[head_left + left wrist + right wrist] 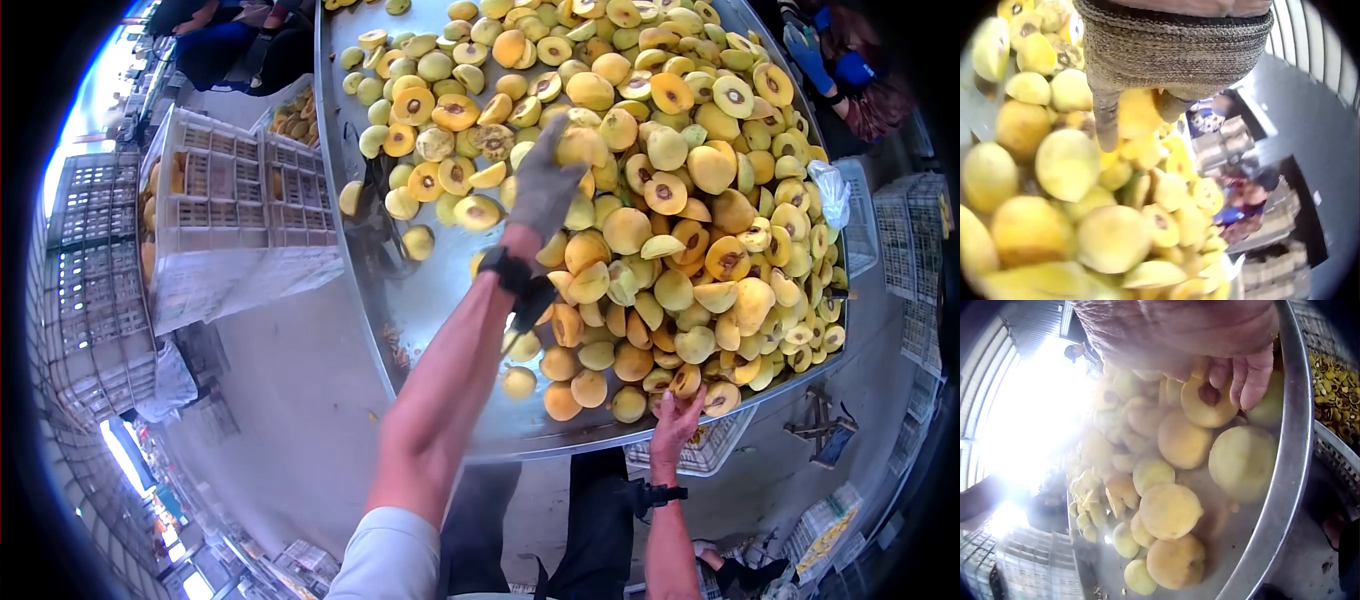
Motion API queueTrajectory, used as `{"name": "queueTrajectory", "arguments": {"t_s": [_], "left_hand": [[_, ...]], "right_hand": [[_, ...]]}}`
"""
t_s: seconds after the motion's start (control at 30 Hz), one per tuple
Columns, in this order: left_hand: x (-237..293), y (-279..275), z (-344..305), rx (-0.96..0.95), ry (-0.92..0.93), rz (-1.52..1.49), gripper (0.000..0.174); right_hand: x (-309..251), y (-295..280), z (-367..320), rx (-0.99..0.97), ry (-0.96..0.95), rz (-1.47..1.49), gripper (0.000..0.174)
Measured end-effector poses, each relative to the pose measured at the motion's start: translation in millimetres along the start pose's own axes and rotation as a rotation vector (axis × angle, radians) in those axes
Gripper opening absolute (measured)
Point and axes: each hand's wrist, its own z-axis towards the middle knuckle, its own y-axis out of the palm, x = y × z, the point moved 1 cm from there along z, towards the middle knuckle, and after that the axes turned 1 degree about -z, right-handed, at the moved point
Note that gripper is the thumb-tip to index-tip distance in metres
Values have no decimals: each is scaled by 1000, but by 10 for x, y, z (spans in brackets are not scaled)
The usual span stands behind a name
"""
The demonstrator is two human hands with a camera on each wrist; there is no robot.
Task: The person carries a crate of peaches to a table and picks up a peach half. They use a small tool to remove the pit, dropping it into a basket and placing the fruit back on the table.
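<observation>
A gloved left hand [545,190] reaches over the heap of yellow peaches [625,230]. Its fingers and thumb are around a yellow peach [1138,112], seen clearly in the left wrist view. Down by the near rim, the bare right hand [674,432] holds a peach half [685,381], its brown pit hollow facing outward. That same peach half [1209,403] shows beside the fingertips in the right wrist view. Whole fruit and cut halves lie mixed around both hands on a metal table [430,340] with a raised rim.
Stacked plastic crates [230,200] stand left of the table, with more crates [910,260] to the right. Below the near rim sits a white basket [715,445]. A clear plastic bag [829,193] hangs at the right edge. Other people [845,75] are across the table.
</observation>
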Motion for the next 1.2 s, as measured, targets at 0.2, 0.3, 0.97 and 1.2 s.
{"name": "queueTrajectory", "arguments": {"t_s": [0.2,0.3,0.97,1.2], "left_hand": [[285,109,37,-48,84,322,76],[-40,-763,-405,-10,207,694,69],[-542,-1268,-2031,-164,-267,1198,81],[-698,-1048,-2654,-104,-290,1148,83]], "right_hand": [[-141,7,-28,-9,15,12,72],[-97,0,-3,-14,17,0,72],[-124,246,-783,-66,-61,-194,52],[19,967,-1141,-191,424,145,69]]}}
